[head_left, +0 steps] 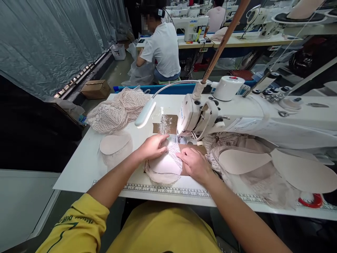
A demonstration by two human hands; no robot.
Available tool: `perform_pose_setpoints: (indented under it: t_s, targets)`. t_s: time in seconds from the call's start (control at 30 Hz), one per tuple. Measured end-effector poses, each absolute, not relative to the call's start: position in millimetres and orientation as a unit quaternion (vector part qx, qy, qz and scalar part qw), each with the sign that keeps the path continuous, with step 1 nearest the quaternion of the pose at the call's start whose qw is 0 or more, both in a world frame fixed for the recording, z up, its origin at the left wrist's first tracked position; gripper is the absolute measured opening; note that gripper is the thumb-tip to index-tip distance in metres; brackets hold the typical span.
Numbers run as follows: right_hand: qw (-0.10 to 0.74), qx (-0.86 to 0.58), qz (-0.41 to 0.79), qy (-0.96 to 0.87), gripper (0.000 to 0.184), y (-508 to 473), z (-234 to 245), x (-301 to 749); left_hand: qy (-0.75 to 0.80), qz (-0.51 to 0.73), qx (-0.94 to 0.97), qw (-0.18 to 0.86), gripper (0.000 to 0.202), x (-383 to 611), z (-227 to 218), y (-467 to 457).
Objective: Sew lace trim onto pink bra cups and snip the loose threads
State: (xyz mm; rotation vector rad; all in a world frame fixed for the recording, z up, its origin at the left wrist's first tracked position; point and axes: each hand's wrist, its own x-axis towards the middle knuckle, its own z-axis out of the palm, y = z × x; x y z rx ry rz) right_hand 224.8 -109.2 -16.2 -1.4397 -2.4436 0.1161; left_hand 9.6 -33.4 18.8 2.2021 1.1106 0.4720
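A pale lace bra cup (pixel 165 164) lies on the sewing machine bed, its upper end close to the needle area of a white sewing machine (pixel 193 117). My left hand (pixel 154 147) is at the cup's upper left, thumb and bent fingers gripping the lace edge. On the right edge, my right hand (pixel 195 162) has its fingers curled and pressed together, the tips holding the lace down. The two hands are apart, with the cup between them. The presser foot is partly hidden, so I cannot tell whether it touches the lace.
Lace pieces (pixel 119 109) are heaped at back left, near a loose cup (pixel 116 144). More cup pieces (pixel 244 161) lie right, beside a red-handled tool (pixel 312 201). A lamp (pixel 145 113) arches over the table. A ruler strip (pixel 163 190) runs along the front edge. A person (pixel 164 49) sits beyond.
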Motion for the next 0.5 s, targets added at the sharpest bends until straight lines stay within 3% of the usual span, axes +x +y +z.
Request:
perform_pose_setpoints:
  t_s: [0.07, 0.17, 0.37, 0.5]
  targets:
    - [0.152, -0.507, 0.043, -0.847, 0.035, -109, -17, 225, 0.431, 0.093, 0.829, 0.343, 0.037, 15, 19, -24]
    - [0.161, -0.511, 0.055, -0.843, 0.034, -108, -18, 227, 0.406, 0.043, 0.815, 0.411, 0.006, 16, 22, -15]
    - [0.181, -0.508, 0.067, -0.839, 0.035, -106, -18, 228, 0.337, 0.098, 0.707, 0.614, 0.032, 1, 24, -9]
    - [0.188, -0.503, 0.067, -0.841, 0.037, -106, -18, 228, 0.360, 0.102, 0.668, 0.643, 0.043, -12, 25, -5]
